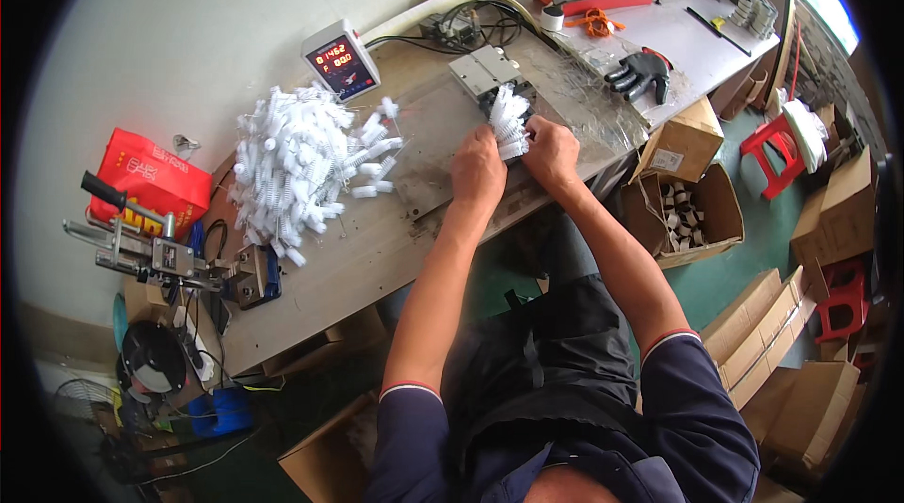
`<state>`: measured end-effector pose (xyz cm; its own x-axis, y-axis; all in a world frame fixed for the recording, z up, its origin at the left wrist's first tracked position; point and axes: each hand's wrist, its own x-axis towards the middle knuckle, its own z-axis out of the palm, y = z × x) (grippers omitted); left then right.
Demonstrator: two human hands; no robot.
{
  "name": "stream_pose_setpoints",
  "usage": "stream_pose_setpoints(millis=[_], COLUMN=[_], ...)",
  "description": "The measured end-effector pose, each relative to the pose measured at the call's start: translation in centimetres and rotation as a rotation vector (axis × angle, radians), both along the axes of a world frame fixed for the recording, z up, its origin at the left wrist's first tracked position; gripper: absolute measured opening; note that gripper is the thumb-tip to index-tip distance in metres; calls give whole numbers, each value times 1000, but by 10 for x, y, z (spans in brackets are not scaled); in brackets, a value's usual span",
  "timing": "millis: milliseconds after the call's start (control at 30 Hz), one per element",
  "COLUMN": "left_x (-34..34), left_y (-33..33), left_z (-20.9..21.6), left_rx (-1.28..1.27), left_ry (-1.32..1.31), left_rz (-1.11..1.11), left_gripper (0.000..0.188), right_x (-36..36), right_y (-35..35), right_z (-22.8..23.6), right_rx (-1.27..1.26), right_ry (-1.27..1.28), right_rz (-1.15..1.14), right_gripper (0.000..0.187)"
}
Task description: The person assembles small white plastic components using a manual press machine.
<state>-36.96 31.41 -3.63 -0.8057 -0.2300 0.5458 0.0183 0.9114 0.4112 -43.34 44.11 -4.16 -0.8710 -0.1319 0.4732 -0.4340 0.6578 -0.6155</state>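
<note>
In front of a grey metal block fixture [485, 70] on the bench, a bundle of small white cylindrical brushes [509, 119] is held upright between my hands. My left hand [479, 167] has its fingers closed at the bundle's left side. From the right, my right hand [552, 153] is closed against the same bundle, its fingertips partly hidden. A large heap of similar white brushes [292, 159], some with thin wire ends, lies on the bench to the left. Several loose ones are scattered between the heap and my left hand.
Behind the heap stands a counter box with a red display [341, 60]. A lever press [169, 253] and red bag [155, 178] are at the left end. A black glove [642, 74] lies right. Below it are open cartons [711, 220] and a red stool [777, 150].
</note>
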Motion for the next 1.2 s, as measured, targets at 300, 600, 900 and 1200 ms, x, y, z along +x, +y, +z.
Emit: stream_pose_setpoints(millis=[300, 600, 900, 1200], left_x=[65, 77, 81, 81], left_y=[-94, -102, -103, -104], left_z=[-29, -13, -11, -10], left_rx=[447, 1390, 1361, 1353], left_ry=[454, 645, 630, 596], left_rz=[162, 351, 327, 352], left_gripper=[17, 20, 19, 14], right_x=[27, 31, 25, 47], right_y=[-25, -143, -153, -61], right_z=[13, 20, 22, 15], right_rx=[-143, 259, 519, 222], right_ry=[429, 380, 363, 123], right_rz=[425, 702, 710, 504], right_gripper=[17, 15, 11, 14])
